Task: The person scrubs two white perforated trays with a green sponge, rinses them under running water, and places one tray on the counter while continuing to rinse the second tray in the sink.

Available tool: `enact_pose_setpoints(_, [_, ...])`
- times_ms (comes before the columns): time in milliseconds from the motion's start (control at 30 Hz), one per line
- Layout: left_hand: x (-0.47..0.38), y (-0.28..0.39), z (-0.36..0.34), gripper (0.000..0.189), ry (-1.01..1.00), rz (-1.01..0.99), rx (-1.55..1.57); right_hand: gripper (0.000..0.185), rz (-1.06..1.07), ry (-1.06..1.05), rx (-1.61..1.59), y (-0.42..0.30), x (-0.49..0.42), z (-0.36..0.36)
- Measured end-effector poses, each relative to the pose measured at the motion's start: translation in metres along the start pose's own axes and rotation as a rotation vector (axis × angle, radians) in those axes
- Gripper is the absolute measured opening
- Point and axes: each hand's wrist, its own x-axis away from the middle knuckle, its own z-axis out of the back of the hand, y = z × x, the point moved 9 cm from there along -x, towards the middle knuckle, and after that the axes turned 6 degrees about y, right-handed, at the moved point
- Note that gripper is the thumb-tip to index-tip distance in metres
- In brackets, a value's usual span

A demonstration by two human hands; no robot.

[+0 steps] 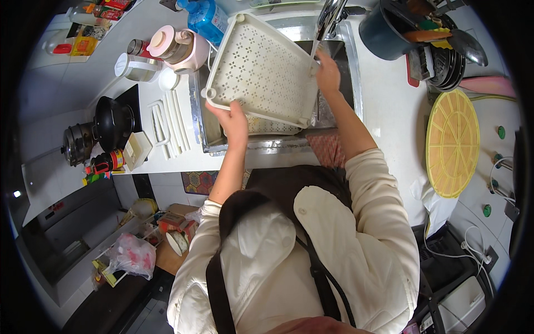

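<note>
A white perforated plastic shelf panel [263, 71] is tilted over the metal sink [208, 137]. My left hand [233, 123] grips its near-left edge, thumb on the upper face. At the panel's right side is my right hand [327, 73], slightly blurred under the chrome faucet [329, 18]; its fingertips are partly hidden. Water appears to run from the spout onto that side. Beneath the raised panel, a second perforated panel [271, 126] shows in the sink. Over the front rim hangs a red patterned cloth [327, 149].
White plastic tubes [175, 121] lie on the counter left of the sink, near a pink kettle-like appliance [183, 48] and a blue bottle [206, 21]. Further left sits a black wok [112, 123]. To the right are a dark bucket [381, 33] and a round yellow-rimmed board [454, 144].
</note>
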Motion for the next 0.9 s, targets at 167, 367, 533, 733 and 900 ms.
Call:
enact_pose_setpoints(167, [-0.008, -0.013, 0.017, 0.068, 0.038, 0.046, -0.003, 0.026, -0.442, -0.142, -0.029, 0.092, 0.040, -0.002])
enact_pose_setpoints(367, [-0.012, -0.037, 0.027, 0.068, 0.079, 0.124, 0.102, 0.042, -0.910, -0.596, -0.468, 0.098, 0.108, -0.043])
enact_pose_setpoints(533, [-0.013, -0.067, 0.038, 0.069, 0.107, 0.407, 0.115, 0.047, -1.136, -0.679, -0.681, 0.068, 0.138, -0.034])
enact_pose_setpoints(733, [-0.010, -0.096, 0.052, 0.067, 0.094, 0.555, 0.132, 0.043, -1.177, -0.570, -0.937, 0.034, 0.128, -0.004])
enact_pose_setpoints(900, [-0.002, -0.141, 0.045, 0.051, 0.010, 0.709, 0.280, 0.036, -1.103, -0.462, -1.032, 0.020, 0.109, 0.028])
